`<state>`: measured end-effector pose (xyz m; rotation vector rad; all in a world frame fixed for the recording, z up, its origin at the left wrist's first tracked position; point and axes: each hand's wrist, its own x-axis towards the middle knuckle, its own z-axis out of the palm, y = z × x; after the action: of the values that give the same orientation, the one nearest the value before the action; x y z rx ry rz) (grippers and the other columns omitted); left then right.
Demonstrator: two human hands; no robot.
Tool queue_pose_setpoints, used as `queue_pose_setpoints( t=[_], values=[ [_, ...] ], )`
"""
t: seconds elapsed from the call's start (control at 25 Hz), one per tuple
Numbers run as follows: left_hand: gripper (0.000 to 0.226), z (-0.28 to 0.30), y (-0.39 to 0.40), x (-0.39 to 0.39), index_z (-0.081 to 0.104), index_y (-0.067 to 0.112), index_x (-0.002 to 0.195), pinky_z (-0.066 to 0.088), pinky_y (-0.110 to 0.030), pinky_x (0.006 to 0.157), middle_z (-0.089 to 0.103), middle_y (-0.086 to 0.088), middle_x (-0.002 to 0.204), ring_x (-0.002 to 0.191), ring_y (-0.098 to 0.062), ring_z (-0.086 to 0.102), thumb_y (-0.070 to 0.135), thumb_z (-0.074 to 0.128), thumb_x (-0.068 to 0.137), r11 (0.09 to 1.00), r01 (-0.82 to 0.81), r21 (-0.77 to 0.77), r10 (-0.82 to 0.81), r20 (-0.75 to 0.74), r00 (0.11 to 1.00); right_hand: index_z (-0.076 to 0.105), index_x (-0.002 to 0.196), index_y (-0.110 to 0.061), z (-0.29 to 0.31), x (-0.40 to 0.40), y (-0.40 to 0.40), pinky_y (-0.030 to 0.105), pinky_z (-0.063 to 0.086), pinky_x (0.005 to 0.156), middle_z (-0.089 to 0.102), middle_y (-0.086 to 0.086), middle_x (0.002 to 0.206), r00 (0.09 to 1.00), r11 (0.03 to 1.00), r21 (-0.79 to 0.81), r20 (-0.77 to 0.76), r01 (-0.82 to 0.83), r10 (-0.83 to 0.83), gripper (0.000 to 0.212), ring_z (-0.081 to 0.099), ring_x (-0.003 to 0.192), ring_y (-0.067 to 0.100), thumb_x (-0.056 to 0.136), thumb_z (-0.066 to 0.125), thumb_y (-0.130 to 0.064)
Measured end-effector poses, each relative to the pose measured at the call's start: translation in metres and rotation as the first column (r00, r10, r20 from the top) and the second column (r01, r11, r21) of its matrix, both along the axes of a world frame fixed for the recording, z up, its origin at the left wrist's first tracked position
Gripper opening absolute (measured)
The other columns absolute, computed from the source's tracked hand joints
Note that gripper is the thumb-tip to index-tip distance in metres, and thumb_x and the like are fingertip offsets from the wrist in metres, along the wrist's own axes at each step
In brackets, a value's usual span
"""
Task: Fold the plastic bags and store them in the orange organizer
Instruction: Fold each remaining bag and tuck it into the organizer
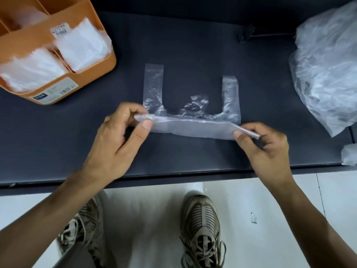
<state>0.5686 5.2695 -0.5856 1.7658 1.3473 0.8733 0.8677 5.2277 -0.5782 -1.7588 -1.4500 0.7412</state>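
The left hand (123, 130) pinches the left end of the clear plastic bag (193, 126) between thumb and fingers, and the right hand (264, 144) pinches the right end the same way, so the folded band stretches between them with its long axis running left to right across the dark worktop (193, 45). The 2 handles point away from the person, lying flat. The orange organizer (108, 60) sits well apart at far left, nearer the left hand, its compartments holding folded bags, though blur hides how full they are. A heap of loose bags (328, 64) at right is cut off by the frame edge.
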Motion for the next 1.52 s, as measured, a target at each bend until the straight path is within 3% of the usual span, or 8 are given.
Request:
queue_pose_setpoints(
  t=[0.16,0.32,0.48,0.64,0.8,1.12,1.28,1.52],
  values=[
    [0.056,-0.001,0.004,0.007,0.045,0.031,0.137,0.047,-0.044,0.103,0.072,0.019,0.099,0.097,0.002,0.064,0.034,0.071,0.088,0.991,-0.062,-0.117,0.059,-0.028,0.998,0.069,0.087,-0.02,0.002,-0.007,0.013,0.025,0.044,0.058,0.063,-0.004,0.066,0.994,0.992,-0.071,-0.043,0.102,-0.105,0.01,0.051,0.06,0.006,0.096,0.067,-0.017],
    [0.063,-0.006,0.008,0.012,0.043,0.027,0.144,0.04,-0.041,0.103,0.067,0.008,0.084,0.083,-0.004,0.062,0.021,0.072,0.088,0.985,-0.136,-0.107,0.113,-0.203,0.973,0.065,0.104,-0.016,-0.011,-0.006,0.026,0.035,0.052,0.065,0.066,-0.007,0.066,0.96,0.987,-0.108,0.265,0.123,-0.09,0.019,0.06,0.061,0.017,0.094,0.069,-0.032],
    [0.065,-0.003,0.013,0.011,0.046,0.015,0.144,0.028,-0.042,0.091,0.055,-0.008,0.128,0.111,-0.029,0.048,0.03,0.07,0.086,0.979,-0.059,0.194,0.155,-0.529,0.834,0.057,0.123,-0.012,-0.007,-0.014,0.022,0.031,0.042,0.073,0.061,0.003,0.103,0.84,0.984,0.068,0.514,0.163,-0.174,0.036,0.059,0.091,0.024,0.096,0.063,-0.036],
    [0.063,-0.018,0.016,0.019,0.038,0.01,0.153,0.015,-0.055,0.121,0.027,-0.011,0.164,0.15,-0.029,0.025,0.046,0.035,0.101,0.902,0.391,0.183,-0.147,-0.72,0.678,0.058,0.137,-0.009,-0.018,-0.034,0.014,0.042,0.038,0.106,0.052,0.012,0.145,0.713,0.949,0.078,0.68,-0.304,0.173,0.045,0.051,0.129,0.033,0.102,0.048,-0.036],
    [0.074,-0.036,0.013,0.016,0.021,0.014,0.16,0.006,-0.057,0.123,0.016,-0.006,0.168,0.155,-0.021,0.011,0.06,0.018,0.102,0.922,0.382,0.068,-0.204,-0.753,0.626,0.024,0.16,-0.018,-0.036,-0.038,0.007,0.044,0.007,0.126,0.016,0.003,0.168,0.644,0.938,-0.184,0.687,-0.294,0.337,0.071,0.009,0.156,0.024,0.102,0.029,-0.059],
    [0.058,-0.027,0.015,0.003,0.053,0.012,0.135,0.004,-0.058,0.123,0.055,-0.005,0.143,0.133,-0.023,0.048,0.044,0.051,0.088,0.938,0.267,0.221,-0.087,-0.594,0.799,0.045,0.148,-0.01,-0.035,-0.013,0.001,0.045,0.025,0.121,0.035,0.008,0.161,0.739,0.951,-0.046,0.618,-0.306,0.268,0.058,0.031,0.15,0.027,0.1,0.045,-0.043],
    [0.03,-0.029,0.02,0.002,0.066,0.01,0.109,0.014,-0.061,0.121,0.068,-0.003,0.122,0.111,-0.023,0.061,0.02,0.059,0.082,0.915,0.253,0.315,-0.037,-0.559,0.828,0.067,0.111,-0.009,-0.036,-0.013,0.001,0.044,0.043,0.1,0.062,0.006,0.129,0.765,0.961,0.112,0.63,-0.254,0.129,0.027,0.053,0.125,0.028,0.094,0.054,-0.025],
    [0.02,-0.011,0.012,-0.002,0.07,0.009,0.089,0.028,-0.05,0.116,0.072,-0.001,0.094,0.087,-0.022,0.063,0.019,0.053,0.092,0.886,0.225,0.404,-0.026,-0.443,0.896,0.063,0.091,-0.01,-0.009,-0.017,-0.006,0.031,0.035,0.084,0.067,-0.002,0.088,0.906,0.971,0.169,0.414,-0.168,0.085,0.017,0.056,0.086,0.013,0.094,0.05,-0.02]
  ],
)
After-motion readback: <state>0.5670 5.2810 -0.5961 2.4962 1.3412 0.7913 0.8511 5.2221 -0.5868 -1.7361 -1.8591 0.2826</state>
